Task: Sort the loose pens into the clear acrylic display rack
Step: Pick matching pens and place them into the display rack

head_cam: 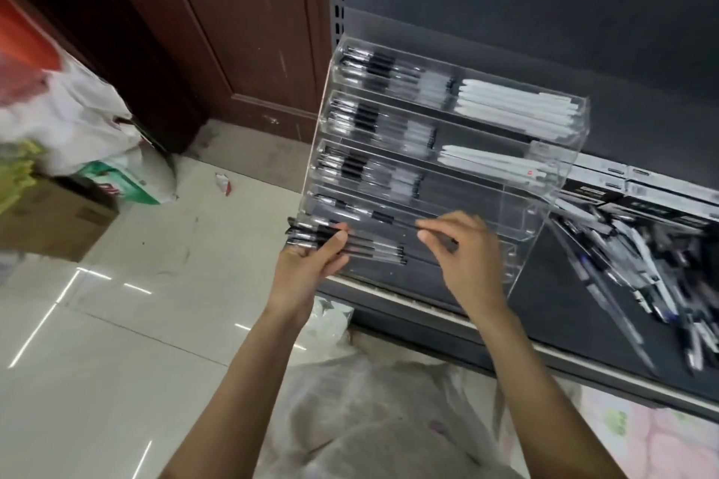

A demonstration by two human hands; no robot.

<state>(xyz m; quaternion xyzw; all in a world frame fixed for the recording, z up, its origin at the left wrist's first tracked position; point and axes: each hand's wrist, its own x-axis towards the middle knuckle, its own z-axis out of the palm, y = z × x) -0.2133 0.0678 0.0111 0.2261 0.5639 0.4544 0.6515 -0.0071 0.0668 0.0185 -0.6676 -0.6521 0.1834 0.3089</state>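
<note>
I can't read any brand or lettering here; the dark boxes (638,198) at the far right of the shelf carry pale print, but it is too blurred to make out, and one white pen in the rack shows only a small red mark.

The clear acrylic display rack (560,152) stands on the dark shelf (544,307), tilted back against the grey back panel. Its upper tiers hold rows of black-grip pens on the left and white pens (513,101) on the right. To the right of the rack, a heap of loose pens (638,268) lies spread over the shelf. On the tiled floor (116,323) to the left I see a cardboard box (54,222), white plastic bags (78,117) and a green-and-white package, with a brown wooden door (233,31) behind. Pale plastic sheeting lies near me at the foot of the shelf.

My left hand (307,264) is at the rack's near left corner, fingers curled round a bundle of black pens (350,243) lying crosswise in front of the lowest tiers. My right hand (463,257) is just to the right, thumb and forefinger pinching the end of a single black pen (389,218) that reaches left along a lower tier
</note>
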